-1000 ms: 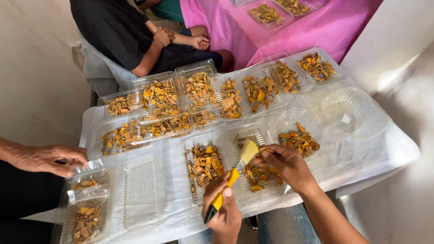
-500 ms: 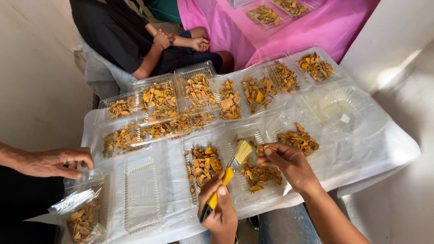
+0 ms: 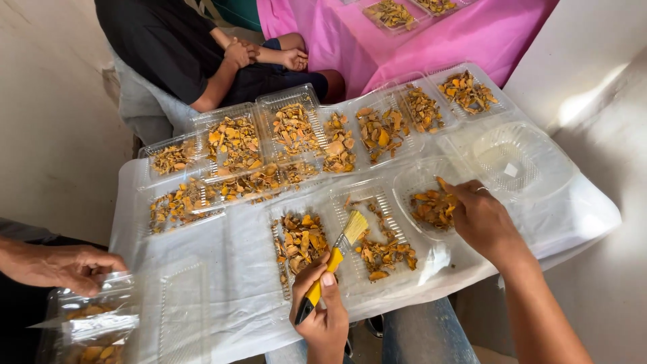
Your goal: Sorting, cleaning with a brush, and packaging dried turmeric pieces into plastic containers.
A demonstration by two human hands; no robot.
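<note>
Spread across a low board, a white plastic sheet point(image 3: 222, 269) carries rows of clear plastic trays under pale walls. At the far left, a co-worker's hand point(image 3: 57, 266) rests on a clear lidded box point(image 3: 91, 323) of orange-brown pieces, which the frame's edge cuts off. Next along lies an empty clear tray point(image 3: 180, 307). Behind it stands a back row of filled trays point(image 3: 236, 145), and a seated person in dark clothes point(image 3: 182, 47) sits beyond with hands clasped.

Nearer the middle, the left hand point(image 3: 323, 317) grips the yellow handle of a brush point(image 3: 335, 259), fingers wrapped shut around it, thumb lying along the handle. Its pale bristles touch the ridged floor of an open hinged tray point(image 3: 340, 236), between two heaps of dried slices point(image 3: 300, 239). Brushing well here probably calls for short, light strokes along the ridges, with the brush tilted low so crumbs move without scattering the slices.

To the right, the right hand point(image 3: 478, 216) reaches into a round clear bowl point(image 3: 431, 202), fingers curled down onto a pile of pieces; whether they pinch any I cannot tell. An empty round bowl point(image 3: 515, 162) sits further right, and pink cloth point(image 3: 404, 40) hangs behind.

Both forearms run out of frame, and the brush's dark handle end is partly hidden by the fist.
</note>
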